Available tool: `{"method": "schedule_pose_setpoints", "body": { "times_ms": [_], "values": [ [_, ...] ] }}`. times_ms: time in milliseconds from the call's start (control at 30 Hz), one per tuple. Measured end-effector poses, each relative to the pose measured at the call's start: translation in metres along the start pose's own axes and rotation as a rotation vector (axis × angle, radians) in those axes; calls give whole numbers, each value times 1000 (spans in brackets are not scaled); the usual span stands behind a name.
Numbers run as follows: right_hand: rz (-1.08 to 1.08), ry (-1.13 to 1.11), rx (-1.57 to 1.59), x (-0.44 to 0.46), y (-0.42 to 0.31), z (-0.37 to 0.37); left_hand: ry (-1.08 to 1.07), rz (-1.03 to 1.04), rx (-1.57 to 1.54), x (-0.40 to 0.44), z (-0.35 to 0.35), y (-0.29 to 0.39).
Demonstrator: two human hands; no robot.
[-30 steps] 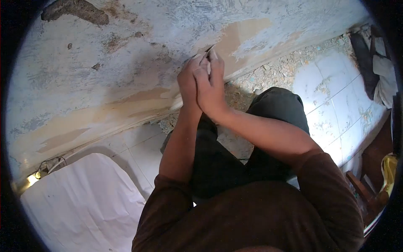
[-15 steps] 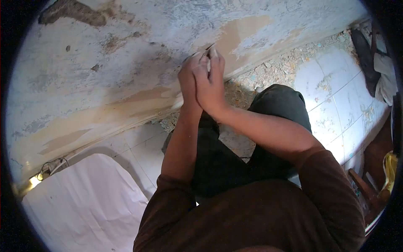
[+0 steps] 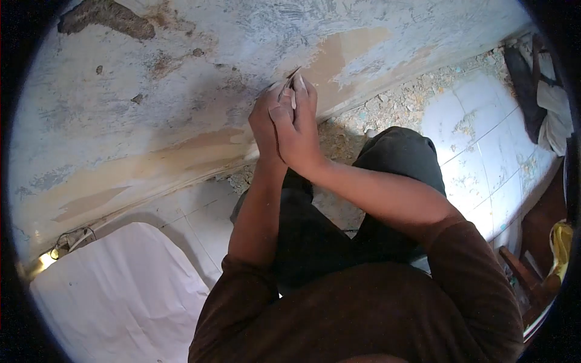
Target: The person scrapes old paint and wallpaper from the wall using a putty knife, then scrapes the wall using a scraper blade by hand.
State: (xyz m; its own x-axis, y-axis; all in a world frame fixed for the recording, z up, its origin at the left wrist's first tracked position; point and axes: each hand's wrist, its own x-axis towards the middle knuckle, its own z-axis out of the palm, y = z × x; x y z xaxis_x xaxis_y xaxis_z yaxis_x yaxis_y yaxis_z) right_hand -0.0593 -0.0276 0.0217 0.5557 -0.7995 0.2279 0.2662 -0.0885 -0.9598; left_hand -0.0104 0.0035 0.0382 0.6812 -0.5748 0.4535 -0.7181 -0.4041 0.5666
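Observation:
My left hand (image 3: 262, 126) and my right hand (image 3: 300, 134) are pressed together against the lower part of the peeling wall (image 3: 200, 115). The fingers of both are closed around what looks like a scraper (image 3: 295, 73). Only its thin dark edge shows past the fingertips, against the wall; my hands hide the rest. My right hand overlaps the left, and pale dust coats the fingertips. Beside the fingertips is a bare tan patch (image 3: 342, 54) where the paint is gone.
Paint flakes and rubble (image 3: 396, 106) lie along the wall's foot, on white floor tiles (image 3: 484, 157). A white sheet (image 3: 121, 290) is at lower left, near a cable (image 3: 75, 233) and a small light. Dark and white cloth (image 3: 551, 109) lies at far right. My knees are bent below my hands.
My joined hands have shifted slightly left and down along the wall, still gripping the tool. The thin edge at the fingertips has moved with them.

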Motion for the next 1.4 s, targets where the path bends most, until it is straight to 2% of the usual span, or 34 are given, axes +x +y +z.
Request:
{"method": "schedule_pose_setpoints", "body": {
  "times_ms": [100,233,500,600,700,833,933,1033,1100,1200,1333,1400],
  "values": [
    [128,41,20,5,-3,-1,-61,-21,-68,2,5,-8],
    [57,20,-14,2,3,-1,-36,1,-56,0,3,-7],
    [113,24,28,3,0,0,-66,-37,15,1,5,-10],
    [78,32,-12,2,2,0,-14,-63,-13,-1,7,-6],
    [106,82,-11,6,3,2,-58,-49,-84,4,8,-9],
    [85,23,-3,4,0,-2,-51,-63,-28,5,4,2],
    [78,42,-36,3,3,1,-42,15,33,2,5,-1],
    [90,100,-37,6,4,2,-65,-27,-160,3,5,-8],
    [89,9,-9,4,2,-1,-74,-49,-88,2,2,-7],
    [17,40,-49,2,3,1,-56,-58,-17,1,2,-5],
    [93,76,-19,5,2,1,-79,-37,-126,6,6,-6],
    [95,36,13,4,1,0,-60,-9,-36,5,4,-4]
  ]
}}
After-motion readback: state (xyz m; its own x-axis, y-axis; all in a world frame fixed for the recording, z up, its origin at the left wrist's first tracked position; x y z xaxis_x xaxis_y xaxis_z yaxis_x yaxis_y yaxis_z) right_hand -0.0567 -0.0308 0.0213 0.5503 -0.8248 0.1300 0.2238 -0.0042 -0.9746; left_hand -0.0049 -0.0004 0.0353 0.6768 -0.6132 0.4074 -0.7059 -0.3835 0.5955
